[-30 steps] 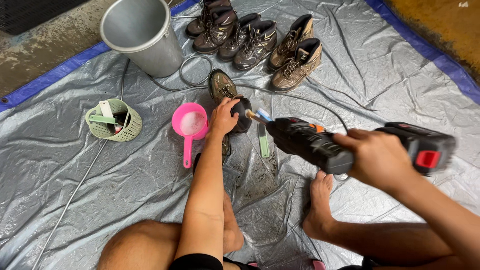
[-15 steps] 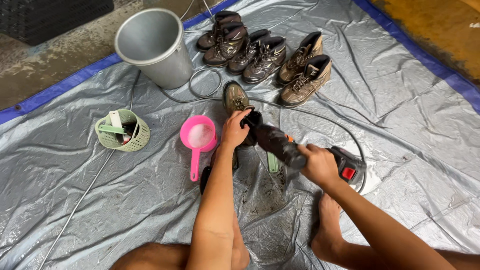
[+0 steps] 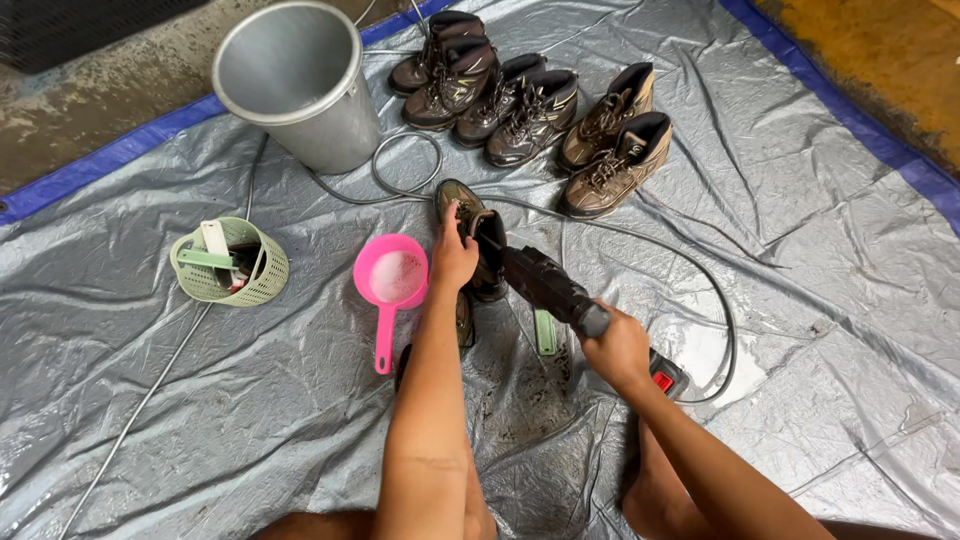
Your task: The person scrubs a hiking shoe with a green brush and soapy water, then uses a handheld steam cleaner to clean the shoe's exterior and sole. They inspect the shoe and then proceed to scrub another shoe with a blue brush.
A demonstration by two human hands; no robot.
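My left hand [image 3: 453, 258] grips a muddy boot [image 3: 470, 235] lying on the grey tarp [image 3: 820, 260], its brown sole turned up. In my right hand [image 3: 617, 348] is a black spray gun [image 3: 553, 286] with a red part near the wrist, its nozzle pointing into the boot just right of my left hand. A thin dark hose [image 3: 715, 310] loops across the tarp to the gun. A pale green brush [image 3: 544, 332] lies under the gun. Wet dirt marks the tarp around my knees.
Several brown and dark boots [image 3: 540, 105] stand in a row at the back. A metal bucket [image 3: 295, 85] stands at the back left, a pink scoop [image 3: 388, 285] lies left of my arm, and a green basket [image 3: 228, 262] with brushes sits further left. Concrete borders the tarp's blue edge.
My right hand has lowered the spray gun and brought it closer to the boot. The view has tilted down, so everything sits lower in frame. My left hand stays on the boot.
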